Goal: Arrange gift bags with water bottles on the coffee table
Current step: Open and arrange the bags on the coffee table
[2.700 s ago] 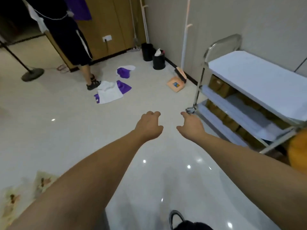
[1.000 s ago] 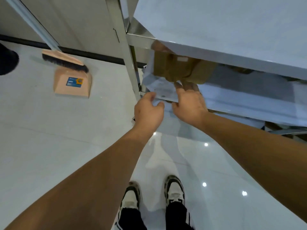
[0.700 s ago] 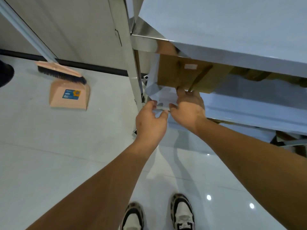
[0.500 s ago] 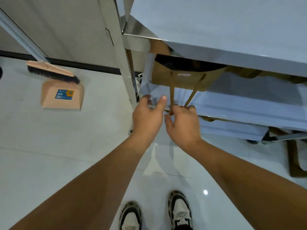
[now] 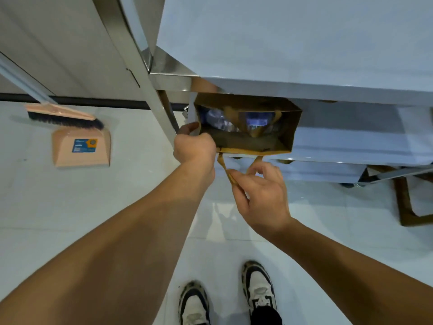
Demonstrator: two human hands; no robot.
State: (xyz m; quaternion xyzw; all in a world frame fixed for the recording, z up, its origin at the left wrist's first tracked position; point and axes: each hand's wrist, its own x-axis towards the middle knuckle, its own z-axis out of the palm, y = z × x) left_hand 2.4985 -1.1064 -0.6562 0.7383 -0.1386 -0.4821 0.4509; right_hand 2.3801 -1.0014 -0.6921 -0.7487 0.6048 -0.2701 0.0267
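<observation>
Right hand (image 5: 260, 193) pinches the brown gift bag's (image 5: 290, 127) strap; left hand (image 5: 194, 146), at its nine o'clock, grips the rim; water bottles (image 5: 218, 119) lie inside.

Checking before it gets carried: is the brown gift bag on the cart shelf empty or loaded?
Loaded: through the gift bag's open mouth, water bottles with a blue label show inside.

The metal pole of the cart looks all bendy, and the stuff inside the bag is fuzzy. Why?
Head view: the wide-angle lens curves the cart's metal post near the frame's edge. Head view: the water bottles sit in the shadowed gift bag under the shelf, slightly blurred. Head view: the floor is bright and shiny.
</observation>
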